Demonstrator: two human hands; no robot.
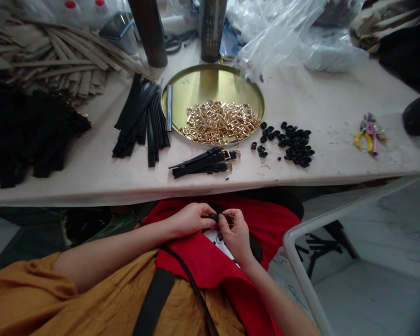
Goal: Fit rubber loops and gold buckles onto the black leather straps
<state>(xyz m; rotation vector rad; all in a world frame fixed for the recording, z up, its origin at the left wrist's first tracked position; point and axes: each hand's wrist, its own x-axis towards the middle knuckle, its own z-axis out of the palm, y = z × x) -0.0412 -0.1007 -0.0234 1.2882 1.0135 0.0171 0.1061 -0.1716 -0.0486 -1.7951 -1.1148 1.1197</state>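
Note:
Over my lap, my left hand (193,219) is closed, pinching a short black strap (213,217) between thumb and fingers. My right hand (238,233) closes on the strap's other end, where a small glint shows; my fingers cover most of that part. Just above on the table lie several black straps with gold buckles (206,161). Behind them a round gold tray (182,77) holds a heap of small gold buckles (220,122). Small black loops (296,144) are scattered right of the tray. Plain black straps (143,116) are stacked to its left.
A heap of black strips (28,135) and beige strips (63,60) covers the table's left. Yellow-handled pliers (364,140) lie at the right. Two dark cylinders, one a bottle (212,32), stand behind the tray near plastic bags (294,37). A white bin (311,298) stands at my right.

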